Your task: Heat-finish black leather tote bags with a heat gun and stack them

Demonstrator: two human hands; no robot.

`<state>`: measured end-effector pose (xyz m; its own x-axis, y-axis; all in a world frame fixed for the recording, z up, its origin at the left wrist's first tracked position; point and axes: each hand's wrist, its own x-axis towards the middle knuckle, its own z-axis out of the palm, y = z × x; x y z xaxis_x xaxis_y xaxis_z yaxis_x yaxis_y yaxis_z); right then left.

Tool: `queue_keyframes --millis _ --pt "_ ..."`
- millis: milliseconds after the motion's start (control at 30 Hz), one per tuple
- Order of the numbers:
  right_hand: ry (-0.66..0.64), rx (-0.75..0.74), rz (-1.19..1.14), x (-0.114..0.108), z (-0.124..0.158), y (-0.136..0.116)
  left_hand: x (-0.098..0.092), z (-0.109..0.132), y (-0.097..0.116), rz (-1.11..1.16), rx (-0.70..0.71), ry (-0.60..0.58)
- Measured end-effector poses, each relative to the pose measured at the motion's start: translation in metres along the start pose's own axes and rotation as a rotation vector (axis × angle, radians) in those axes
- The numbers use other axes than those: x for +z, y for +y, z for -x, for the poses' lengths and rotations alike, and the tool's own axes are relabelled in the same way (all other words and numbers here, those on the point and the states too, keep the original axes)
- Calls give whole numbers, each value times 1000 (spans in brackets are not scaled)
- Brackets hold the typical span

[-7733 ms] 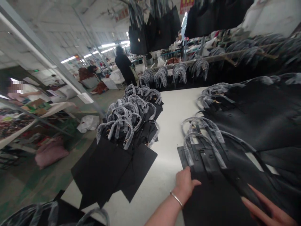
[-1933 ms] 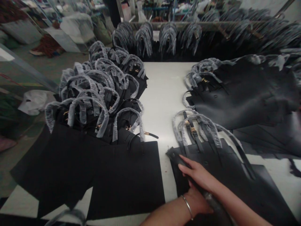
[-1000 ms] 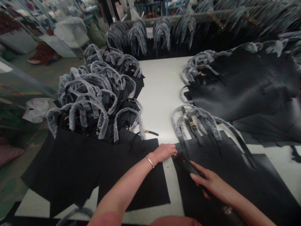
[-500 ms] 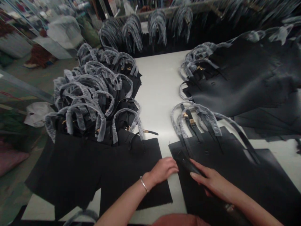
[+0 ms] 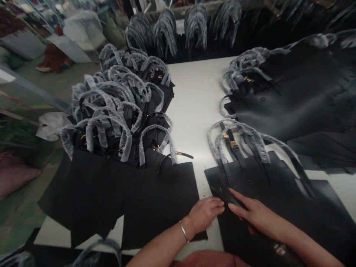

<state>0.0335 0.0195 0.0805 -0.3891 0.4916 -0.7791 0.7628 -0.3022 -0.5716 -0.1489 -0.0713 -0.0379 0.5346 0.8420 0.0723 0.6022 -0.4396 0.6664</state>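
Note:
My right hand (image 5: 254, 213) is closed around a long black strap-like piece (image 5: 222, 191). A small round stud shows near its tip, and a shiny bit lies lower down; its exact kind is unclear. Under it lies a black leather bag panel (image 5: 280, 207) with plastic-wrapped handles (image 5: 241, 129) and gold buckles (image 5: 233, 144). My left hand (image 5: 207, 213), bracelet on the wrist, has its fingers curled together by the panel's left edge, close to the strap-like piece. Whether its fingertips pinch anything is hidden. Left of it lies another black bag panel (image 5: 164, 200).
Many wrapped-handle panels (image 5: 111, 96) are heaped on the left of the white table (image 5: 186, 92). A further stack of black panels (image 5: 300, 89) covers the right side. Bundles of wrapped handles (image 5: 196, 26) hang along the back.
My left hand has moved right and toward me, closer to my right hand, with its fingers more bunched. My right hand keeps its grip. The whole view has shifted slightly.

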Motion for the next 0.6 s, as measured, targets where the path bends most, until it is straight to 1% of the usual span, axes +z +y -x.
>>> queue_keyframes --millis 100,200,233,300,367,400,433,500,567,600 --pt "1 4 11 3 -3 -2 -2 1 1 1 12 -28" --pt "15 -39 9 7 -18 -16 -3 0 1 -2 20 -50" --pt "46 -63 0 7 -23 -20 -4 0 1 -6 22 -54" --pt "167 -96 -20 3 -31 -25 -3 0 0 -10 20 -55" --pt "283 -101 -50 -4 -32 -24 -3 0 0 -8 18 -44" --pt "302 -94 -73 -7 -30 -21 -2 1 0 -6 19 -38" --pt "287 -83 -103 -10 -27 -18 -2 1 0 -3 25 -35" --pt "183 -44 -170 -12 -21 -11 -3 1 0 1 31 -33" --pt "81 11 -209 -10 -18 -7 -4 1 1 4 29 -40" --pt "49 32 -215 -8 -20 -6 -5 0 1 4 31 -46"
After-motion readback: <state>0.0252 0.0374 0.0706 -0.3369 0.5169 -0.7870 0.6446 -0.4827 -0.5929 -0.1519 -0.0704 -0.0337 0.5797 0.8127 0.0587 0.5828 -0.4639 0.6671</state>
